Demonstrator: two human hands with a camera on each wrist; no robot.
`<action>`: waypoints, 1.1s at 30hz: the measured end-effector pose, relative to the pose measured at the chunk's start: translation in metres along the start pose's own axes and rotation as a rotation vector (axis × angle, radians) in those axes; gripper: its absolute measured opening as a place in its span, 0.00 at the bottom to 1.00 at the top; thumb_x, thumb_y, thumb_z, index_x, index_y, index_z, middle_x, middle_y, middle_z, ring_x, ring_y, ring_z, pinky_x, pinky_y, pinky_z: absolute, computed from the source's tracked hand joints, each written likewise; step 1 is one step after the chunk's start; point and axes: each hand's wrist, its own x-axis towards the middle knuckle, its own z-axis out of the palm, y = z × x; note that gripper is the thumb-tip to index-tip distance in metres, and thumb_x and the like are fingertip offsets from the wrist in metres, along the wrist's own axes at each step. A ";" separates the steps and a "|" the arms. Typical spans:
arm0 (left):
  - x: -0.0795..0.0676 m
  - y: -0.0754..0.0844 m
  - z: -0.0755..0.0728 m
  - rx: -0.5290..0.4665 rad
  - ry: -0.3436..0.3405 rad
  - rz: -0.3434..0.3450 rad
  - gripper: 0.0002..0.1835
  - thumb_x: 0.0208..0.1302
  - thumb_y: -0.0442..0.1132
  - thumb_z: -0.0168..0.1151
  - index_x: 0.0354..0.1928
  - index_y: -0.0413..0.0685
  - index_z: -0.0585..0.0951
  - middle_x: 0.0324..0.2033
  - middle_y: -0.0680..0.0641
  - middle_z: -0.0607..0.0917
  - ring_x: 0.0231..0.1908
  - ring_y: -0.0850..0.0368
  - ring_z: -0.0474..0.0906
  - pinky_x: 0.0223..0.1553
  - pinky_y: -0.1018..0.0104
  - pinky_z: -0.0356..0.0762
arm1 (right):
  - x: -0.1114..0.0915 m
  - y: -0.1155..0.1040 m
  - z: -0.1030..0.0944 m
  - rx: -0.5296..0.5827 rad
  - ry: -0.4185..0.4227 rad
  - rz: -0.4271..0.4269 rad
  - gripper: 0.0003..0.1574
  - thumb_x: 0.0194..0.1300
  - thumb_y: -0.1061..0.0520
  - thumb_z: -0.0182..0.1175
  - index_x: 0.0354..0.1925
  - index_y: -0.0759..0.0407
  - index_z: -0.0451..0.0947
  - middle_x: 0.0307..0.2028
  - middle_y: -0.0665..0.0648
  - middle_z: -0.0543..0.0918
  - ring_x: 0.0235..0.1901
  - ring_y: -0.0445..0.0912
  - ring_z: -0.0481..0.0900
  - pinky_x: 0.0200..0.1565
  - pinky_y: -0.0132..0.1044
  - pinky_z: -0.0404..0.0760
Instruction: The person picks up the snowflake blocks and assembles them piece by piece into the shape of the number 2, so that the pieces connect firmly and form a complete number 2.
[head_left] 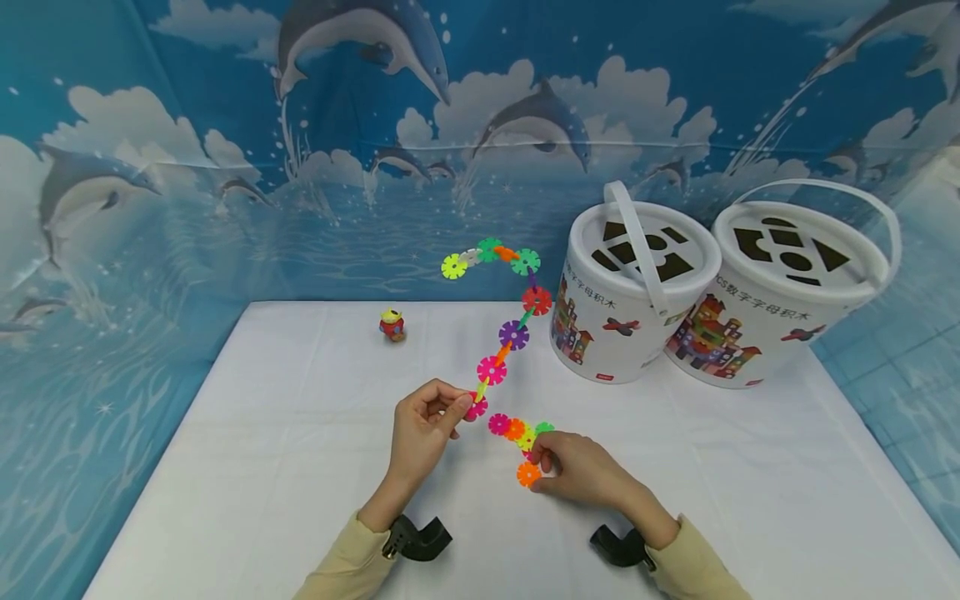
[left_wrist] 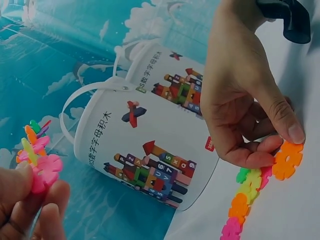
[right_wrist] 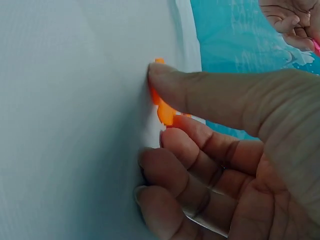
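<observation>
A white-covered bench [head_left: 225,467] fills the lower part of the head view, and behind it hangs a blue dolphin-print backdrop [head_left: 337,225]. Two white buckets [head_left: 615,325] with shape-cut lids stand touching at the right of the frame, and a small toy figure [head_left: 392,326] stands left of centre, near the far edge.

The left hand [head_left: 422,429] pinches the pink end disc of a chain of notched discs [head_left: 513,335], which curves up the frame from the fingertips to a yellow-green disc left of the buckets. Below the chain's held end, at lower centre, lies a short row of loose discs [head_left: 515,428]. At the row's right, the right hand [head_left: 585,471] pinches an orange disc [head_left: 528,474] between thumb and finger.

The left wrist view shows the right thumb laid on that orange disc, a contact the head view shows less plainly. The right wrist view has the disc nearly edge-on, mostly behind the thumb; from there I can't fairly say whether it touches the bench. Only the head view takes in the chain's whole curve.
</observation>
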 end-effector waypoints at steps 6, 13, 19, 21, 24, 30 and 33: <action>-0.002 0.003 0.000 0.000 -0.011 0.018 0.04 0.60 0.27 0.63 0.32 0.29 0.80 0.25 0.38 0.83 0.20 0.61 0.75 0.19 0.68 0.76 | 0.000 -0.001 0.001 0.048 0.008 -0.029 0.16 0.52 0.55 0.73 0.35 0.51 0.74 0.26 0.45 0.72 0.25 0.41 0.69 0.28 0.33 0.72; -0.003 0.009 0.001 -0.018 -0.027 0.027 0.04 0.61 0.25 0.61 0.31 0.28 0.79 0.23 0.36 0.82 0.16 0.50 0.74 0.19 0.67 0.76 | -0.004 -0.006 -0.005 0.209 0.060 -0.124 0.13 0.54 0.62 0.70 0.32 0.51 0.74 0.24 0.44 0.74 0.24 0.39 0.71 0.28 0.31 0.74; -0.003 -0.005 -0.001 -0.056 -0.028 0.019 0.02 0.61 0.24 0.60 0.31 0.30 0.79 0.23 0.37 0.82 0.17 0.54 0.75 0.19 0.67 0.76 | -0.010 -0.031 -0.029 0.453 0.282 -0.150 0.15 0.55 0.64 0.69 0.40 0.57 0.76 0.29 0.48 0.81 0.27 0.43 0.80 0.33 0.34 0.81; -0.003 -0.012 -0.002 -0.069 -0.027 0.009 0.02 0.62 0.26 0.60 0.32 0.31 0.79 0.24 0.38 0.83 0.17 0.55 0.75 0.19 0.67 0.76 | -0.011 -0.041 -0.037 0.520 0.356 -0.191 0.16 0.55 0.65 0.69 0.43 0.60 0.77 0.31 0.50 0.83 0.29 0.45 0.83 0.35 0.35 0.82; -0.005 -0.013 -0.002 -0.083 -0.029 0.004 0.04 0.62 0.29 0.62 0.32 0.33 0.79 0.23 0.40 0.83 0.17 0.53 0.75 0.19 0.67 0.76 | -0.010 -0.053 -0.045 0.570 0.443 -0.260 0.16 0.55 0.67 0.68 0.43 0.61 0.78 0.33 0.52 0.84 0.29 0.48 0.84 0.35 0.37 0.82; -0.007 -0.009 -0.002 -0.104 -0.042 0.013 0.06 0.63 0.33 0.63 0.32 0.36 0.80 0.23 0.42 0.82 0.17 0.54 0.74 0.18 0.67 0.75 | -0.007 -0.067 -0.048 0.561 0.552 -0.366 0.13 0.55 0.72 0.65 0.39 0.62 0.80 0.34 0.54 0.84 0.29 0.47 0.84 0.33 0.37 0.82; -0.008 -0.005 -0.001 -0.106 -0.057 0.014 0.05 0.63 0.32 0.63 0.32 0.35 0.79 0.22 0.42 0.82 0.18 0.56 0.75 0.17 0.66 0.75 | -0.006 -0.068 -0.047 0.547 0.574 -0.376 0.14 0.53 0.74 0.65 0.38 0.62 0.80 0.33 0.55 0.84 0.30 0.46 0.84 0.33 0.36 0.82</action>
